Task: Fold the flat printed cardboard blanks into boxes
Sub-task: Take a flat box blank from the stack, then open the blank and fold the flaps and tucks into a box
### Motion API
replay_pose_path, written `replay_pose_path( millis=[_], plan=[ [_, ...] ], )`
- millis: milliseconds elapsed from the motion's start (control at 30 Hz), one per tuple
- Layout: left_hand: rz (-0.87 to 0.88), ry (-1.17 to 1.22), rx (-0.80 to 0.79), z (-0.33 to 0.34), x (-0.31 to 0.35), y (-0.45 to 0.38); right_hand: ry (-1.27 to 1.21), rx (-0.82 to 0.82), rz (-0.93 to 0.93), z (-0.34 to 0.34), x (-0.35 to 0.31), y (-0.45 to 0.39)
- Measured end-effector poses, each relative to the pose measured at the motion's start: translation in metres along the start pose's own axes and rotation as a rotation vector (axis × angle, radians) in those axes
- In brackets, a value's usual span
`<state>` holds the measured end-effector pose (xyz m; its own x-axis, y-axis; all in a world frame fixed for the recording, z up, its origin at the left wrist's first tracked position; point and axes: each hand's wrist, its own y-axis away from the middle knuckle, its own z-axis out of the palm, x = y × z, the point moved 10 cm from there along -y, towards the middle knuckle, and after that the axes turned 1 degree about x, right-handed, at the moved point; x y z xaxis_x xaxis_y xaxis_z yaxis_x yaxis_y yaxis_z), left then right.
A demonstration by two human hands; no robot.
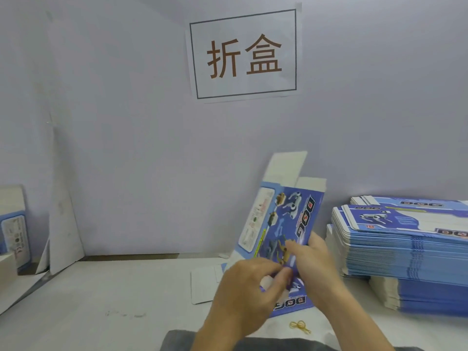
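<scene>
Blank in hand: a blue printed cardboard box blank (281,224) with robot-dog pictures and "DOG" lettering stands tilted on the white table (114,295), leaning toward the right, its plain white top flaps (286,165) pointing up against the wall.
Left hand: the left hand (243,295) comes in from the lower middle, back of the hand toward the camera, fingers curled at the lower end of the blank; fingertips appear to pinch a lower flap, though blur hides the exact contact.
Right hand: the right hand (311,257) reaches from the lower right, forearm slanting up and left, thumb on the printed face and fingers wrapped behind the blank's right edge, gripping it.
Lower flaps: a white flap (202,285) of the blank lies flat on the table just left of the hands.
Stack: a tall pile of flat blue printed blanks (410,252) sits on the table at the right, near the held blank but apart from it.
Rubber band: a yellow rubber band (300,326) lies on the table below the hands.
Wall sign: a white paper sign with brown characters (244,55) is fixed to the pale wall.
Far left: a blue and white printed box (14,226) stands at the left edge.
</scene>
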<state>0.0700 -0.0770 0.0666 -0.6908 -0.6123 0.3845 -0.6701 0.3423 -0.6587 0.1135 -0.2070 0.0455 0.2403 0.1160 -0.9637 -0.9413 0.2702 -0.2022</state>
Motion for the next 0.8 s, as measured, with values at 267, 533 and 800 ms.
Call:
replay_pose_path(
  millis=[267,533,800],
  plan=[
    [-0.469,0.446,0.627,-0.093,-0.07,0.016,-0.132,-0.333,-0.109,0.0,-0.034,0.007],
    [-0.35,0.667,0.455,-0.088,-0.043,0.001,-0.099,-0.322,-0.299,0.002,-0.059,0.016],
    [-0.351,0.706,0.318,-0.07,-0.034,-0.005,-0.132,-0.393,-0.281,0.02,-0.049,0.021]
  ],
)
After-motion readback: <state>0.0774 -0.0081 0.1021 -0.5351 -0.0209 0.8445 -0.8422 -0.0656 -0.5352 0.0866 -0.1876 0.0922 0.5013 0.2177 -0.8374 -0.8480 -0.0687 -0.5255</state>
